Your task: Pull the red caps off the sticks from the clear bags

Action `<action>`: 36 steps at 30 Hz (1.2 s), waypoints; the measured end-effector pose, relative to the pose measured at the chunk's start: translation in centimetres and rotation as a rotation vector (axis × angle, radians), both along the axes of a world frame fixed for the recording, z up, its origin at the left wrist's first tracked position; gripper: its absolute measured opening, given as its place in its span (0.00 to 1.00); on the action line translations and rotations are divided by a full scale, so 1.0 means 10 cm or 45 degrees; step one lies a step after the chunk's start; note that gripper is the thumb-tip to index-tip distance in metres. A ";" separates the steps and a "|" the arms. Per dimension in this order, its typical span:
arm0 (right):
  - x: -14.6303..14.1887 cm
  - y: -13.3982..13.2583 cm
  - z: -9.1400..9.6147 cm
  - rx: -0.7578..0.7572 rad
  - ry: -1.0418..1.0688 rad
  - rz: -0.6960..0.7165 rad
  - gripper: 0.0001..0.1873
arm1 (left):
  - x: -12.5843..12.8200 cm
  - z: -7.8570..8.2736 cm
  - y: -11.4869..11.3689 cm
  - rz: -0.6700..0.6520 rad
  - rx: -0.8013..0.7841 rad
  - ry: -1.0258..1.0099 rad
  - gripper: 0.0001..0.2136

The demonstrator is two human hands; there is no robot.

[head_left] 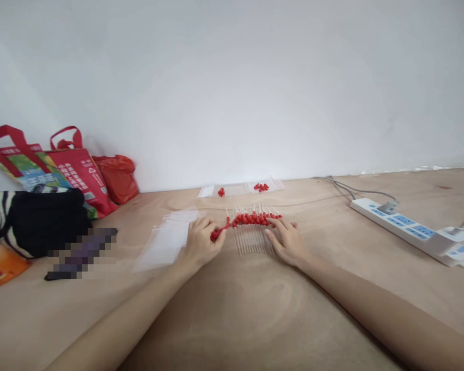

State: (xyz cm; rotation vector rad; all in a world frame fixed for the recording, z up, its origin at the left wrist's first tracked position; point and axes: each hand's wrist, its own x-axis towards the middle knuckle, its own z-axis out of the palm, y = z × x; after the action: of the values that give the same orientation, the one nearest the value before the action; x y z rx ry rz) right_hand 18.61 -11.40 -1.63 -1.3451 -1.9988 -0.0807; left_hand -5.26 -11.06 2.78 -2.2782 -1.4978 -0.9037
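Observation:
In the middle of the table a row of thin clear tubes (251, 243) lies side by side, crossed by a band of small red rubber bulbs (251, 218). At the row's left end my left hand (204, 240) is closed on red rubber bulbs (215, 235), some showing between thumb and fingers. One narrow red bulb end (228, 221) points up toward a separate clear tube. My right hand (288, 240) rests against the right end of the row, fingers stretched out and thumb apart, touching the bulbs and tubes. Its fingertips partly cover that end.
Clear plastic bags (164, 242) lie left of my left hand. Farther back sits another clear bag (235, 189) with small red pieces (261, 187). A power strip (406, 226) with cables stands right; shopping bags (81, 175) and a black bag (48, 221) are left.

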 end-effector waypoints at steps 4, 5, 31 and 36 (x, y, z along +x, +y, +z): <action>0.01 -0.06 0.03 0.195 -0.105 0.108 0.29 | -0.04 -0.20 -0.24 -0.305 0.162 0.039 0.05; 0.01 -0.07 0.04 0.225 -0.153 0.144 0.30 | -0.04 -0.23 -0.26 -0.353 0.174 0.054 0.05; -0.19 -0.15 0.05 0.393 -0.328 0.451 0.14 | 0.04 -0.26 -0.20 -0.570 -0.067 0.100 0.10; -0.20 -0.17 0.05 0.353 -0.271 0.414 0.13 | 0.04 -0.24 -0.22 -0.607 -0.086 0.137 0.11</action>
State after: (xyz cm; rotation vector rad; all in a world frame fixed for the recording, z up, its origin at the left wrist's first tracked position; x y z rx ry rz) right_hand 16.62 -13.06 -1.11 -0.8556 -2.2615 -0.3487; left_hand -4.85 -13.22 0.41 -2.7434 -0.9670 -0.8326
